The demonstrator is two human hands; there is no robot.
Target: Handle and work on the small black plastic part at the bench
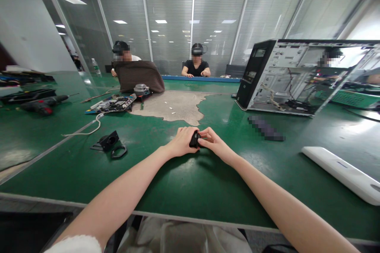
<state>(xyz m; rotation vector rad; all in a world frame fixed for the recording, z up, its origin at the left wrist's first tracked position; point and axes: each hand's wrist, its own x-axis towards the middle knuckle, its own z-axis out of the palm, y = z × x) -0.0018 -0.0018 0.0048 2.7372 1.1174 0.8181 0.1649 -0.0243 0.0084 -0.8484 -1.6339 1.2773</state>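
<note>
Between my two hands, just over the green table [172, 189], is a small black part [194, 139] whose exact kind I cannot make out. My left hand [181, 142] wraps round its left side, the back of the hand facing up. From the right, the fingertips and thumb of my right hand [214, 144] pinch the same part. To the left of my hands lie a black bracket-like piece [108, 140] and a black ring [119, 151], close together on the tabletop.
An opened computer case [276, 79] stands at the back right, a long white device [341, 172] nearer. Circuit boards [113, 104] with a white cable lie left of a torn bare patch [178, 104]. A power drill [44, 104] is far left. Two people sit across the table.
</note>
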